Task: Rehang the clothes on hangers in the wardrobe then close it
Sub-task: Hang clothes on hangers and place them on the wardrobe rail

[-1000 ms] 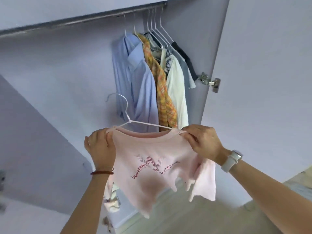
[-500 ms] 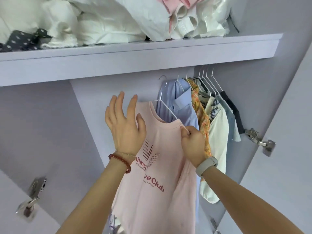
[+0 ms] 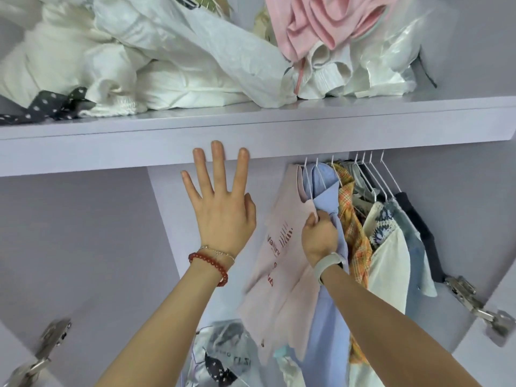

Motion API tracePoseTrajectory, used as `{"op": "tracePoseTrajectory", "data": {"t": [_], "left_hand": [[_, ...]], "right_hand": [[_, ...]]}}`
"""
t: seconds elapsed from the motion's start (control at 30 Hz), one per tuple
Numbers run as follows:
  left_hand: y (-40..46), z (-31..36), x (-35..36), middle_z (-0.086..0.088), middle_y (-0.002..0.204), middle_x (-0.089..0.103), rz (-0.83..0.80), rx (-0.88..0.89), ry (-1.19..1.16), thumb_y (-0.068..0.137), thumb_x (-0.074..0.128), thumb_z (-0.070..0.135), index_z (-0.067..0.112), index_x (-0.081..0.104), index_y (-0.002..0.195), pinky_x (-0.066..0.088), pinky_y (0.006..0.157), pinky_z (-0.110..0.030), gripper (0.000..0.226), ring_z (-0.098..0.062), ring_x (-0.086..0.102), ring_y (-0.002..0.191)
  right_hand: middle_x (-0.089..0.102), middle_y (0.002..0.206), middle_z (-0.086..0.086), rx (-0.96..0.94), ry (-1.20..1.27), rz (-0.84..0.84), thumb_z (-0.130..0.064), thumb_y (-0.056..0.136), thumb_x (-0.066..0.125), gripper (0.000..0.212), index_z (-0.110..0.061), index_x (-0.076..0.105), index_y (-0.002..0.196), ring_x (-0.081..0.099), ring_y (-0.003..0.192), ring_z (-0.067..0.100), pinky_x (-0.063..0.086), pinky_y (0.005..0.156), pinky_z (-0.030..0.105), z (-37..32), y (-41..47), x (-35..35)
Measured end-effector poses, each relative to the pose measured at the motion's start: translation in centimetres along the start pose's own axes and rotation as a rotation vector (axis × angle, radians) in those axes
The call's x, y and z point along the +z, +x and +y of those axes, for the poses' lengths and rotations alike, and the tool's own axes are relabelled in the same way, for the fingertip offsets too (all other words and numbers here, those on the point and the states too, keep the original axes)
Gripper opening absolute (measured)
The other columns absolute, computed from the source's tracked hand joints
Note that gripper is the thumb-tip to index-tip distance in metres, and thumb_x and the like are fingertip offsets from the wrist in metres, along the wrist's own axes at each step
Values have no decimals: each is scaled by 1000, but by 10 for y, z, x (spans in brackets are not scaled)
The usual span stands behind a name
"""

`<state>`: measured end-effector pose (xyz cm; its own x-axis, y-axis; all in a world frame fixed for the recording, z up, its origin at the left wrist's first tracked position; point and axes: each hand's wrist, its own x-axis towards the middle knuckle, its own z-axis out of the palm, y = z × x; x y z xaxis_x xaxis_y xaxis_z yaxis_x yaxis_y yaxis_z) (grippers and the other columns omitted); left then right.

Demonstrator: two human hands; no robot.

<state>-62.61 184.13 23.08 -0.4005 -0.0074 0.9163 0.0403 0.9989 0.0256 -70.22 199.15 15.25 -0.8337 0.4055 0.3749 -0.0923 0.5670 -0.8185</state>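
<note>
Pink T-shirt (image 3: 282,263) hangs on a white hanger (image 3: 304,180) at the left end of the row, just beside the light blue shirt (image 3: 328,196), its hook up under the shelf (image 3: 111,146). Your right hand (image 3: 318,238) pinches the T-shirt's shoulder and the hanger arm there, fingers curled. Your left hand (image 3: 220,208) is raised before the shelf edge, fingers straight and spread, holding nothing. Plaid, white and dark garments hang to the right. White bedding (image 3: 156,65) is piled on the shelf.

A pile of clothes (image 3: 173,60) lies on the shelf (image 3: 251,135) above the hanging garments (image 3: 377,224).
</note>
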Motion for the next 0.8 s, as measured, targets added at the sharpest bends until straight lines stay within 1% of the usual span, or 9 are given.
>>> {"op": "tracePoseTrajectory", "data": {"t": [0.1,0.17,0.3,0.4,0.47,0.63,0.7,0.73,0.8], "left_hand": [[-2,1,-1,-21,150,21,1,-8,-16,70,62,13,20,25,144,20,105,-66,83,-38,5,138],[-8,5,-3,-19,152,18,-5,-29,-73,74,57,16,21,23,145,16,107,-64,79,-38,6,139],[-41,19,-3,-21,151,20,-118,-67,-227,79,49,18,18,31,142,13,109,-63,66,-37,8,140],[-75,30,-2,-21,148,26,-273,-67,-287,79,49,18,15,38,139,18,106,-65,61,-42,19,137],[-102,37,-2,-22,144,34,-360,-20,-297,77,51,17,12,44,135,22,103,-67,58,-44,28,134],[-196,59,-16,-18,129,54,-578,123,-411,72,63,12,8,60,120,39,93,-61,48,-39,49,121],[-240,70,-26,-15,125,58,-721,163,-473,69,73,9,9,62,115,41,93,-56,48,-34,54,117],[-261,75,-33,-12,129,55,-822,189,-496,72,71,11,11,60,118,39,97,-53,47,-31,51,121],[-300,89,-49,-5,144,39,-1040,249,-508,87,55,21,18,48,131,23,108,-46,45,-22,32,135]], "right_hand": [[61,102,22,-57,27,-13,-14,95,41,28,0,57,113,57,91,37,34,61,29,10,-6,-9],[56,114,23,-119,10,-63,-11,95,41,33,-2,50,125,53,104,34,41,73,33,13,-9,-22],[46,130,21,-268,-22,-99,-6,93,42,41,-1,40,134,43,121,32,35,99,34,18,-32,-57],[51,127,20,-418,-199,-53,-9,90,41,41,1,47,130,48,117,36,38,101,44,32,-58,-82],[53,126,21,-431,-329,-49,-15,88,36,44,0,51,126,49,117,38,40,98,51,50,-81,-97],[58,122,21,-198,-484,-49,-19,86,35,45,0,58,120,54,113,42,43,92,57,114,-180,-133],[56,126,19,-46,-533,-26,-12,88,45,38,-1,56,122,49,119,40,36,99,56,143,-229,-150],[51,132,16,55,-558,-44,-11,90,47,38,-3,52,127,42,127,36,29,105,53,156,-254,-159],[39,144,7,240,-627,-104,-17,94,43,42,-11,42,136,25,138,26,14,112,45,180,-304,-182]]}}
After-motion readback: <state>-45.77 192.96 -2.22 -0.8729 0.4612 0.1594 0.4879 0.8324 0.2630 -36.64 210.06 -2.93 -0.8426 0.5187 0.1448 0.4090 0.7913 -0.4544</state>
